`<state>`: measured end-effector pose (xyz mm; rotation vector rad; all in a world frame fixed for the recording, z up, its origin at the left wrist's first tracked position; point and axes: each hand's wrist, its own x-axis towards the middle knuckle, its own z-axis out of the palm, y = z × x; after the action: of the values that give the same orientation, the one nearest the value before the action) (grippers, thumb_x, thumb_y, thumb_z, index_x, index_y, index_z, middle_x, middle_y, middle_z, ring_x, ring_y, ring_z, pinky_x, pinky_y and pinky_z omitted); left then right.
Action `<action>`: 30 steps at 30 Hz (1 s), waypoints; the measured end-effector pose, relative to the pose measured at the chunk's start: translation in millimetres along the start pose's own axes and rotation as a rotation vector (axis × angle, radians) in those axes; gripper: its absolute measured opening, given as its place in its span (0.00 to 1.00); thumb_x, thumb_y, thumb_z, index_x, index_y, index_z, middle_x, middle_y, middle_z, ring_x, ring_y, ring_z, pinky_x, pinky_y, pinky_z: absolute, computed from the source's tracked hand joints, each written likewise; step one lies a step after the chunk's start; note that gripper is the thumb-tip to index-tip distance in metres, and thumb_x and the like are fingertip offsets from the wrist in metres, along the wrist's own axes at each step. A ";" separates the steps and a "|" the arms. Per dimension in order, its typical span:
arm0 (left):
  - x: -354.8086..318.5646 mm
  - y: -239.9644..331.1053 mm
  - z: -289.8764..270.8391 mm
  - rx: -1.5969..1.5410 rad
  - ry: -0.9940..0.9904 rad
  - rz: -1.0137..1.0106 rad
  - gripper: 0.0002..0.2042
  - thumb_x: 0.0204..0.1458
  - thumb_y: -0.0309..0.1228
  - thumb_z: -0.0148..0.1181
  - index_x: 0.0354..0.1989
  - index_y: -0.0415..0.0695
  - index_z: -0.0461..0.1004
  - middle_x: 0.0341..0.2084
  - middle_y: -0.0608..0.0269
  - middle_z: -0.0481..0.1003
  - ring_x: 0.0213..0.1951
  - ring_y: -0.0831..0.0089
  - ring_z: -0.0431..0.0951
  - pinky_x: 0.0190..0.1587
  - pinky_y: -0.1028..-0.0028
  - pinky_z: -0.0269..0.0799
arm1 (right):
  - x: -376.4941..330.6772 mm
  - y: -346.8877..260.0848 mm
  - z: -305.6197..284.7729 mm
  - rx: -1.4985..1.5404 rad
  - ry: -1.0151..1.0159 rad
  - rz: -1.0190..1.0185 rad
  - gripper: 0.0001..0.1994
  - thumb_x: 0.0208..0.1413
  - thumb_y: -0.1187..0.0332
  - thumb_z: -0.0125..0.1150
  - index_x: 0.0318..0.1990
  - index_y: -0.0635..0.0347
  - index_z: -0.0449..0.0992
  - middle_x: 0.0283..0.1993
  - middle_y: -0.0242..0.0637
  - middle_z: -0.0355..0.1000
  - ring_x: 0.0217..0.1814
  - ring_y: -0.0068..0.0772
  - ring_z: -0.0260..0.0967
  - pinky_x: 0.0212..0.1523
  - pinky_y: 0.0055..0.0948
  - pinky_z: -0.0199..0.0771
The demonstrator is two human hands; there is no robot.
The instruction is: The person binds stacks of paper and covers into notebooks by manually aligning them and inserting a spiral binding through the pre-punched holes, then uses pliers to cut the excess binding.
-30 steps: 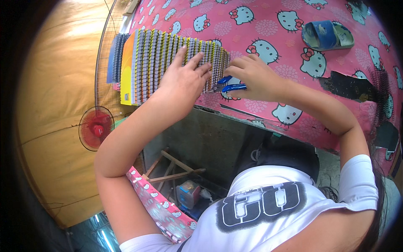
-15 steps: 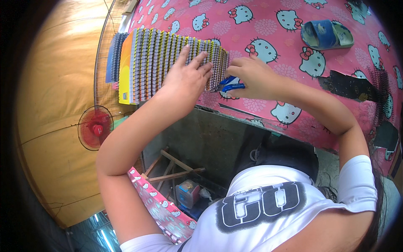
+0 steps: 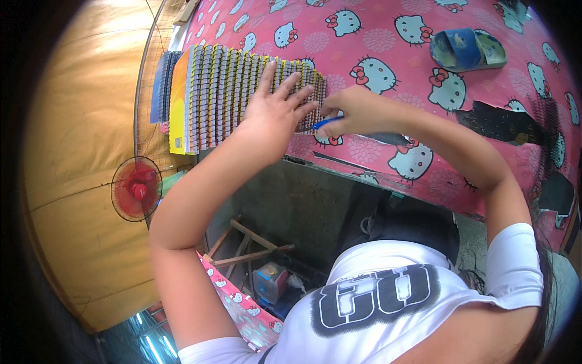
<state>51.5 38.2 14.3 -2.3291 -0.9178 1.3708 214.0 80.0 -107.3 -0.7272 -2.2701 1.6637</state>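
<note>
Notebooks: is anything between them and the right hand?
Only the blue tool in the right hand shows between it and the notebooks. Nothing else visible is in the way; the left hand is over them, further left.

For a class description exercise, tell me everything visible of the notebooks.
The notebooks form a tight row of spiral bindings, coils yellowish and dark, perhaps wire or plastic. At left is a yellow-orange cover, with bluish ones beyond. They sit on the pink table by its near edge; whether upright or leaning is unclear. The left hand lies spread over their right part; the right hand holds a blue tool at their right end.
</note>
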 end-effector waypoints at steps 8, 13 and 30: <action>-3.3 0.6 -8.4 -0.037 -0.016 -0.034 0.35 0.44 0.32 0.61 0.65 0.53 0.59 0.67 0.68 0.56 0.70 0.64 0.47 0.69 0.44 0.32 | -13.6 27.5 20.2 -0.494 0.494 -0.476 0.23 0.41 0.58 0.70 0.44 0.56 0.72 0.42 0.38 0.68 0.51 0.41 0.65 0.52 0.40 0.60; -2.7 2.3 -6.7 -0.052 0.004 -0.033 0.33 0.43 0.28 0.61 0.63 0.49 0.63 0.65 0.67 0.58 0.70 0.61 0.48 0.69 0.44 0.33 | -9.9 29.6 19.7 -0.530 0.524 -0.524 0.23 0.41 0.59 0.70 0.45 0.55 0.72 0.43 0.38 0.68 0.51 0.41 0.65 0.51 0.40 0.62; -1.1 3.2 -9.6 0.020 -0.068 0.028 0.30 0.49 0.35 0.58 0.64 0.49 0.63 0.67 0.69 0.54 0.70 0.59 0.48 0.67 0.39 0.29 | -10.0 -6.3 5.1 -0.840 0.546 -0.638 0.16 0.35 0.64 0.69 0.36 0.52 0.77 0.38 0.30 0.69 0.45 0.32 0.67 0.45 0.32 0.64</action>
<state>60.6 35.7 18.2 -2.3023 -0.8901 1.4712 218.5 69.2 -102.1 -0.4246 -2.3413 0.1669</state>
